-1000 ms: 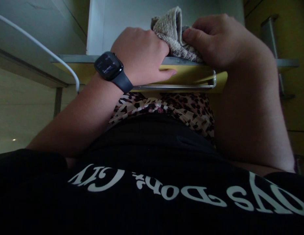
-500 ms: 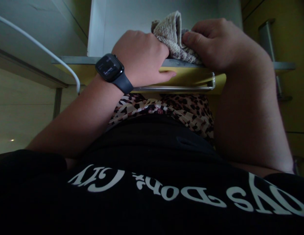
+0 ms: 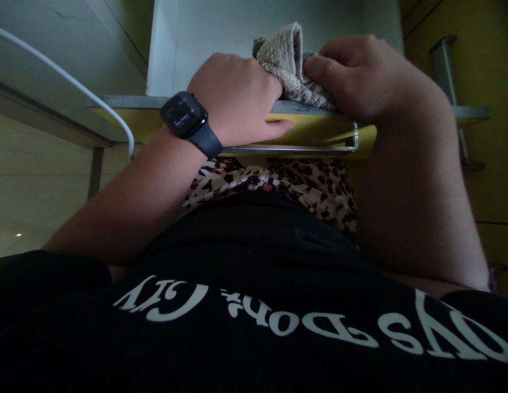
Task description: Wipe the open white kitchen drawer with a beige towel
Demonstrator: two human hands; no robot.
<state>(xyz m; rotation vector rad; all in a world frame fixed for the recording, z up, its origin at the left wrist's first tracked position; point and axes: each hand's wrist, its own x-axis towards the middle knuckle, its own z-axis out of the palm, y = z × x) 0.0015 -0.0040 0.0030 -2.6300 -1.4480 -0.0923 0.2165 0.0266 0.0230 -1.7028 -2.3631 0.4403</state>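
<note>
A pulled-out drawer (image 3: 221, 21) with a white inside and a yellow front stands before me. My left hand (image 3: 237, 98), below a black wristwatch, is hooked over the drawer's front edge. Its thumb lies along the outer yellow face, while the other fingers curl inward and their tips are hidden. My right hand (image 3: 356, 79) pinches a crumpled beige-and-brown towelling cloth (image 3: 282, 57) between thumb and fingers. That cloth bunches over the same edge, in the gap between both hands, and touches the knuckles of the left one.
A metal bar handle (image 3: 303, 148) runs across the drawer front, close to my patterned shorts (image 3: 319, 183). A white cable (image 3: 61, 68) hangs at the left. Yellow cabinet fronts with a metal handle (image 3: 444, 71) stand on the right. Tiled floor shows at lower left.
Both hands and the cloth stay at practically the same place on the drawer edge. The view has shifted only very slightly.
</note>
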